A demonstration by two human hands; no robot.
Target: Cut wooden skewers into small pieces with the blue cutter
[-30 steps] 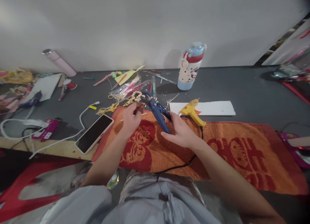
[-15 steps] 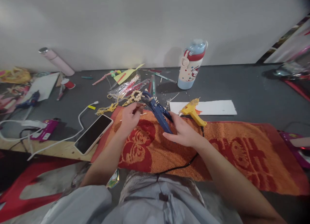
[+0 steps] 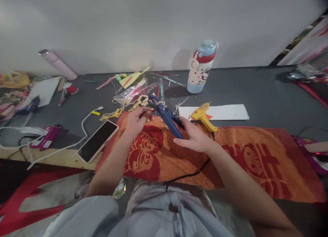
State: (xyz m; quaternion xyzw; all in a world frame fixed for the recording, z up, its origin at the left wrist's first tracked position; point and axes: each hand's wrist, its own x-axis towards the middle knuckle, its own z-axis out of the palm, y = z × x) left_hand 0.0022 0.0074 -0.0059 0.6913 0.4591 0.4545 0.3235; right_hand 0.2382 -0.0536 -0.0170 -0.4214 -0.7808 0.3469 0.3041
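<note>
In the middle of the head view, my right hand point(image 3: 196, 136) is wrapped round the handles of a blue two-handled cutter point(image 3: 167, 119). Its curved jaw points up and left, away from me. My left hand point(image 3: 138, 120) is pinched closed beside the jaw, over the towel's edge. Something small and thin seems to be between its fingertips, too small to name. Just beyond that hand lie pale beads or cut bits point(image 3: 142, 101) with yellow cord point(image 3: 115, 113). Under both hands spreads an orange and red towel point(image 3: 174, 161).
A yellow glue gun point(image 3: 203, 117) rests on a white board point(image 3: 230, 112), its black cord crossing the towel. Behind stands a water bottle point(image 3: 201, 67). At left are a phone point(image 3: 97, 141), white cable point(image 3: 83, 124), purple power strip point(image 3: 47, 137) and pink flask point(image 3: 57, 64).
The whole view has shifted very slightly. The cutter's handles appear a little further apart at my right thumb. My left hand stays pinched by the jaw.
</note>
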